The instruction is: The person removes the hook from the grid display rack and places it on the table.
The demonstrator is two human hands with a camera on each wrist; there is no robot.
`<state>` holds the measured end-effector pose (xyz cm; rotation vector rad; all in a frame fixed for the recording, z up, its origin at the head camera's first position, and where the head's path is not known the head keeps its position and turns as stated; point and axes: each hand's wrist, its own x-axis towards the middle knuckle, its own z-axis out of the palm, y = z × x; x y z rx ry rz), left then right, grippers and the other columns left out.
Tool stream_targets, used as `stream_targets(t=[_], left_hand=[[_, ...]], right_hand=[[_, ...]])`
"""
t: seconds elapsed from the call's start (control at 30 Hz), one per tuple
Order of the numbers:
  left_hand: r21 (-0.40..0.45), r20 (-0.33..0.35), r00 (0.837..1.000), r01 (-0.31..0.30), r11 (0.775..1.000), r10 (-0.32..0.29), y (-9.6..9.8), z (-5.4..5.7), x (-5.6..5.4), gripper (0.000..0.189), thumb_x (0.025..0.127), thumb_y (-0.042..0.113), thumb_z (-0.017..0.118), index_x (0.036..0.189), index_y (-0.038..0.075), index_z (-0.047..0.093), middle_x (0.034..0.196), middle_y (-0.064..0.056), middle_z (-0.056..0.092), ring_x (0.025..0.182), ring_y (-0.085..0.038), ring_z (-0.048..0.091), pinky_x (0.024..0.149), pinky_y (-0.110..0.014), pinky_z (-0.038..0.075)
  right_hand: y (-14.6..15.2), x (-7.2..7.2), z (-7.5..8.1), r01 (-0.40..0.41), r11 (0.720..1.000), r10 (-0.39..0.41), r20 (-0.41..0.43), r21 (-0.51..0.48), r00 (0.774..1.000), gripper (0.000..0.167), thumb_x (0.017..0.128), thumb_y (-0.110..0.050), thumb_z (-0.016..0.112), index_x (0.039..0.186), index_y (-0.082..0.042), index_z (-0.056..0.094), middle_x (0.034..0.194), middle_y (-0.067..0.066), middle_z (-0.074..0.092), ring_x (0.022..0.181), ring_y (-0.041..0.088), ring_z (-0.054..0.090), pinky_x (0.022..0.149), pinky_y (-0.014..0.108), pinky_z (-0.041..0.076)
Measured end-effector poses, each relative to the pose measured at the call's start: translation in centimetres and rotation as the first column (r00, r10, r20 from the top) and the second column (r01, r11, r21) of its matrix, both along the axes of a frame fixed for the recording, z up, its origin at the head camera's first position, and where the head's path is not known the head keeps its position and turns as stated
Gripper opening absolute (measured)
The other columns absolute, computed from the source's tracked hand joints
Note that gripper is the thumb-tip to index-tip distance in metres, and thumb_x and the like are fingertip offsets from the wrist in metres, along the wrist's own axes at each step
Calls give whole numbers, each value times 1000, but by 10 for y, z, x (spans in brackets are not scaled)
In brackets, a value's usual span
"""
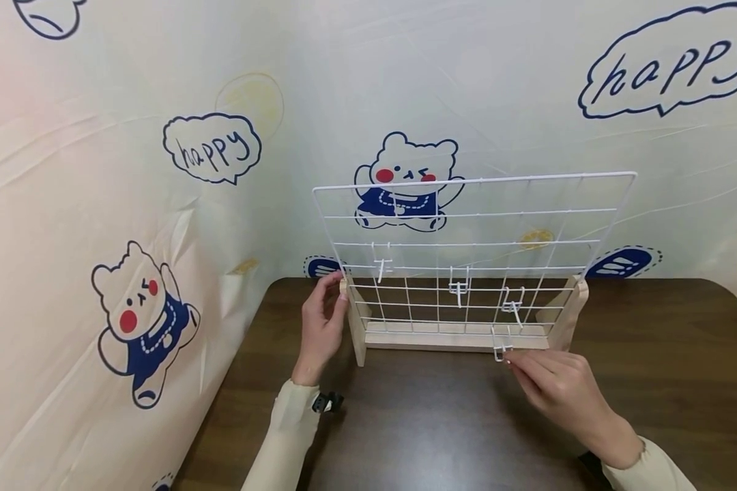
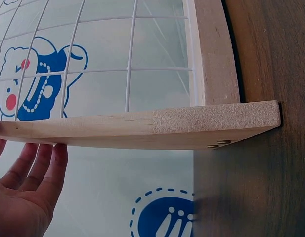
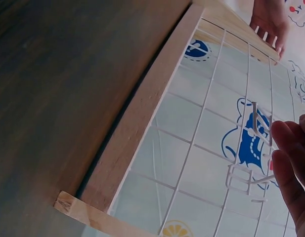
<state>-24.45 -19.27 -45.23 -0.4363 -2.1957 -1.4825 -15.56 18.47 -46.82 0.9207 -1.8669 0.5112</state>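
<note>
Hook (image 1: 501, 350) — in right hand (image 1: 561, 385); rack (image 1: 430, 340) — touching left hand (image 1: 322, 327)

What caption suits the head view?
Left hand grips a wire rack while the right hand pinches a white hook.

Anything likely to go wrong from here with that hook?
The right hand pinches the lower hook by one end; it could twist or slip.
The hook hanging just above might get knocked.
The rack might shift if the left hand eases off its wooden side.
</note>
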Motion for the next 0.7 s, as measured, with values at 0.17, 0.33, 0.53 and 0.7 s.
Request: stream_targets(t=[0.17,0.33,0.53,0.7], left_hand=[[2,11,1000,3,1000,-3,0,0,-1,33,106,13,58,139,9,59,135,-12,67,122,-27,67,102,-55,57],[-4,26,1000,-7,1000,7,0,0,-1,34,106,12,57,139,2,58,134,-13,67,121,-29,67,102,-54,57],[-1,30,1000,-5,1000,5,1,1,-1,33,106,12,57,139,5,58,134,-13,67,122,-29,67,102,-54,57],[-10,25,1000,-11,1000,11,1,1,0,34,106,12,58,139,5,58,134,-13,67,121,-28,68,102,-53,57]], right_hand=[[1,-1,-1,-1,1000,1,3,2,1000,41,109,-24,49,86,-6,79,76,1,77,61,16,72,54,35,57],[2,0,-3,-2,1000,2,5,3,1000,41,109,-24,49,85,-6,78,75,1,77,59,15,70,54,34,56],[7,1,-7,14,1000,-14,23,5,1000,42,110,-26,49,86,-7,78,74,0,76,60,15,70,54,35,56],[12,3,-10,22,1000,-23,32,12,999,42,109,-26,49,87,-7,78,75,0,76,61,15,70,54,34,56]])
